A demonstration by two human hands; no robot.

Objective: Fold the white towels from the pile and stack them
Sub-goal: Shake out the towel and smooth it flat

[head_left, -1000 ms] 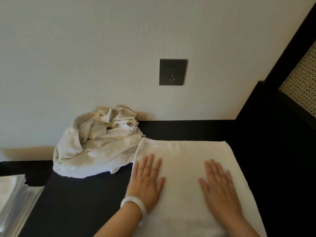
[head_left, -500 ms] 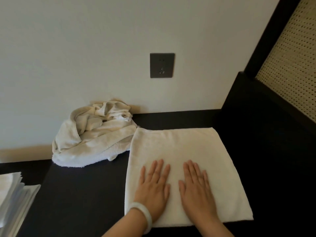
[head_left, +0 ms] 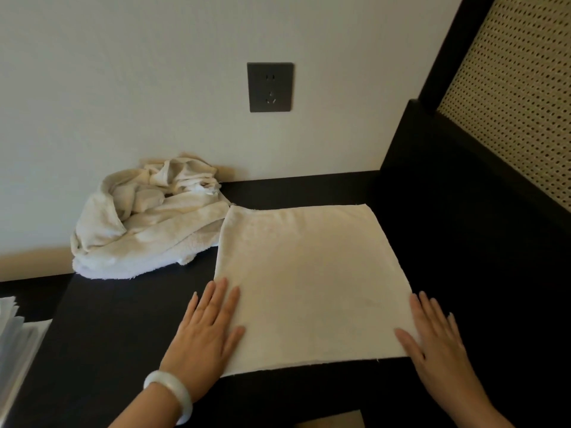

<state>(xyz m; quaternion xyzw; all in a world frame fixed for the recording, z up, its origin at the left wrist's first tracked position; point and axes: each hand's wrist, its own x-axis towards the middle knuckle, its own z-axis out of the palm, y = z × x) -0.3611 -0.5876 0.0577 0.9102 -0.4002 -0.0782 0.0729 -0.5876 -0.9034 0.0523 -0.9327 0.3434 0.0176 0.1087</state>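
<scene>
The towel [head_left: 309, 282] is being pressed flat on the table [head_left: 117, 319] at its near corners by the left hand [head_left: 204, 338] and right hand [head_left: 432, 338], fingers straight, nothing gripped. Farther off, its left corner is lying against the pile [head_left: 145, 223]. In the next fold, that cloth risks being dragged along and the edges being skewed.

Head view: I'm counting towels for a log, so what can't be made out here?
Crumpled pile of white terry towels: head view, its own folds hide the count.
Folded white towel stack: head view, cut off by the left frame edge.
Flat square white towel: head view, its top layer hides any layers beneath.
</scene>
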